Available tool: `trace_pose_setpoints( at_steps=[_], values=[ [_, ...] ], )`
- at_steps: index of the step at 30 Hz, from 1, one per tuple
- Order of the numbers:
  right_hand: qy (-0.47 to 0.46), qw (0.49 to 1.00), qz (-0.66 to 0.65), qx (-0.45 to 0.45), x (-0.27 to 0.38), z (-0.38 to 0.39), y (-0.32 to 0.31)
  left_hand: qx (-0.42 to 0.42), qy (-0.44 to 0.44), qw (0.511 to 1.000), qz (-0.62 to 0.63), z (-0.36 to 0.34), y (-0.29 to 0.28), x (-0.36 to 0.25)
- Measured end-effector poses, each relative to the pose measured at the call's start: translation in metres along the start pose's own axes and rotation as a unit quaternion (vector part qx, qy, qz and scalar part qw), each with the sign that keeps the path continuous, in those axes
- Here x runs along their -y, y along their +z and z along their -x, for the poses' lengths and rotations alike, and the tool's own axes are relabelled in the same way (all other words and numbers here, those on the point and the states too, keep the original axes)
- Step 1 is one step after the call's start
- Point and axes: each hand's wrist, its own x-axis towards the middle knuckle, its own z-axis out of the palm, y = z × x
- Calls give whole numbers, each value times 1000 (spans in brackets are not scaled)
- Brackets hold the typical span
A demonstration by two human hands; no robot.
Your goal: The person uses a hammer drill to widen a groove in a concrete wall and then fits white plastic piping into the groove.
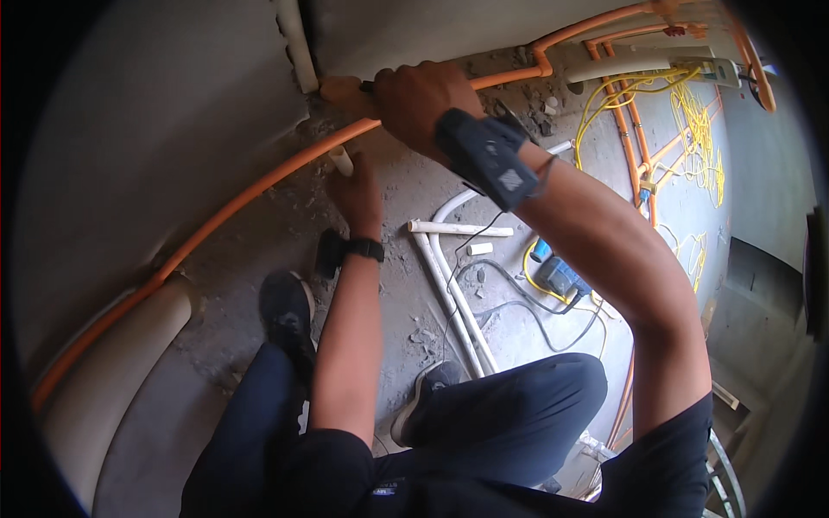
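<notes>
Near the foot of the wall, my right hand (423,108) is closed on a dark handle (367,87), beside a brownish piece (343,95) that I cannot make out clearly. My left hand (354,194) is lower, closed round a short white pipe (340,161) just under a long orange pipe (289,166) along the wall. A vertical white pipe (298,43) comes down to the left of my right hand. Black devices are strapped on both my wrists.
On the dusty floor (224,293) lie white pipes (445,276), a short white offcut (480,249), a blue power tool (561,278) with cables and tangled yellow wires (691,129). More orange pipes (630,129) run at right. A thick beige pipe (129,363) stands at left.
</notes>
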Motion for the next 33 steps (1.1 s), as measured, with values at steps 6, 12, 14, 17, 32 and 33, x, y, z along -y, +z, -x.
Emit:
trace_pose_setpoints(
  at_steps=[6,12,14,17,32,33],
  values=[
    [-49,974,-222,-12,-21,15,97,39,44,975,-216,37,-28,38],
    [-89,988,-42,-122,-84,141,100,124,-10,878,-463,62,-83,31],
    [118,976,-108,148,-110,185,65,185,-84,851,-483,67,-79,14],
    [140,960,-132,204,-152,248,70,197,-47,839,-505,66,-99,25],
    [266,895,-348,89,-128,426,253,117,144,960,-210,-96,-52,10],
    [285,886,-352,100,-121,443,259,136,137,960,-205,-70,-34,1]
  ],
)
